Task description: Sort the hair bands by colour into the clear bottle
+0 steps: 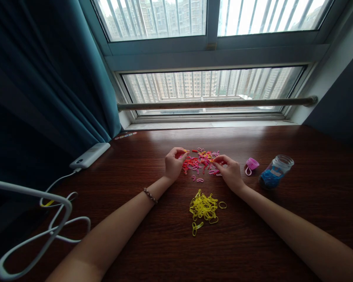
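A mixed pile of pink, red and orange rubber bands [196,162] lies on the dark wooden table between my hands. My left hand [173,163] is closed in a pinch at the pile's left edge, with a small yellow-orange rubber band [186,150] at its fingertips. On the right side of the pile, my right hand [228,170] pinches too. A yellowish bit of rubber band [212,160] shows at its fingertips. Nearer to me, a separate heap of yellow rubber bands [204,206] sits between my forearms, with a few loose ones beside it.
Right of my right hand are a small pink cup-like piece with a loop [252,163] and a tilted-looking glass jar [275,172] with blue contents. A white power bank [90,155] and white cable [67,223] lie left. The window [211,115] is behind.
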Demonstrator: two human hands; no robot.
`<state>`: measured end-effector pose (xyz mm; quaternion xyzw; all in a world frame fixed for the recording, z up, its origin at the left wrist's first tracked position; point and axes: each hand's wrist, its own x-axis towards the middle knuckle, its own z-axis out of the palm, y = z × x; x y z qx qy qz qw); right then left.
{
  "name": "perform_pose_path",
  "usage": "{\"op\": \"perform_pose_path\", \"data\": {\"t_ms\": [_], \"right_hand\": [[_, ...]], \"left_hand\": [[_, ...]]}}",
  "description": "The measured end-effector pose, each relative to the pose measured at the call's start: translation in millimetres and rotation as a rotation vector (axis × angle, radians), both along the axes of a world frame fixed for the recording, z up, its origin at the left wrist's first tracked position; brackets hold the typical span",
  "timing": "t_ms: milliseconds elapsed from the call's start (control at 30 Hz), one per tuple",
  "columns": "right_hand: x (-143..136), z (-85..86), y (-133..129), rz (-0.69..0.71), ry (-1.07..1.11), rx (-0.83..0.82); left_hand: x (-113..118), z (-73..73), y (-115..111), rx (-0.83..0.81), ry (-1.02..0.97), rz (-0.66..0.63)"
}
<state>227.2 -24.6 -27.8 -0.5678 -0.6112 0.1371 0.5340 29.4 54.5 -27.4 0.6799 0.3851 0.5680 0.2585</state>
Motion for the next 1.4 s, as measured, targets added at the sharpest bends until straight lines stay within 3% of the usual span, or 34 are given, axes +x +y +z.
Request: {"op": "perform_pose_path", "data": {"t_ms": [133, 300, 500, 1400], "right_hand": [[-0.9, -0.3, -0.4, -0.014, 0.016, -0.004], [1.1, -2.8, 1.6, -0.049, 0.046, -0.065], [0.9, -5.6, 3.6, 0.012, 0.097, -0.081], [2.0, -7.8, 4.5, 0.018, 0.127, -0.074]], "left_hand": [[0.3, -3.3, 3.7, -0.082, -0.054, 0.050], [1.6, -1.8, -1.1, -0.043, 0.019, -0.004], [1.9, -1.8, -3.6, 0.014, 0.148, 0.004], [1.7, -0.9, -3.8, 0.013, 0.172, 0.012]]}}
